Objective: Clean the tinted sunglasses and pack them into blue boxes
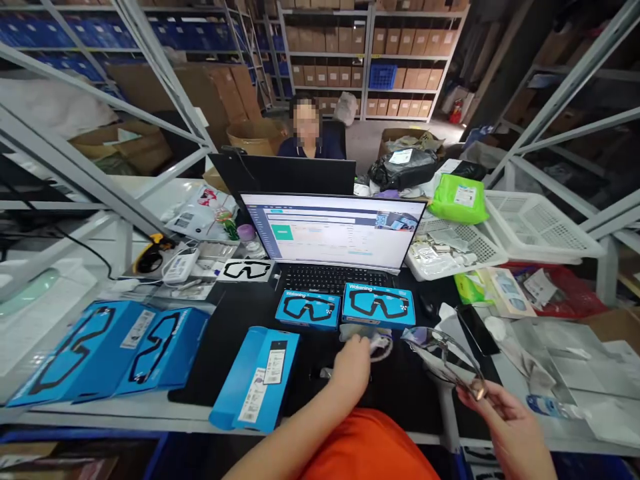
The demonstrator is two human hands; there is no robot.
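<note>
My right hand (510, 420) pinches one end of a pair of sports glasses (450, 353), whose lens points away to the upper left over the black mat. My left hand (353, 367) is closed over the mat, its fingers curled at a pale, partly transparent item (380, 345) that I cannot make out. Just beyond it lie a blue glasses box (307, 309) and a second blue glasses box (379, 305), both printed with black-framed glasses. To the left of my left hand lies a blue carton (257, 380) with white labels facing up.
Several more blue boxes (110, 350) lie at the left. A monitor (335, 230) and keyboard (333, 277) stand behind the glasses boxes. On the right are a phone (477, 330), white baskets (545, 223) and a green parcel (459, 198). Another person (313, 148) sits beyond the monitors.
</note>
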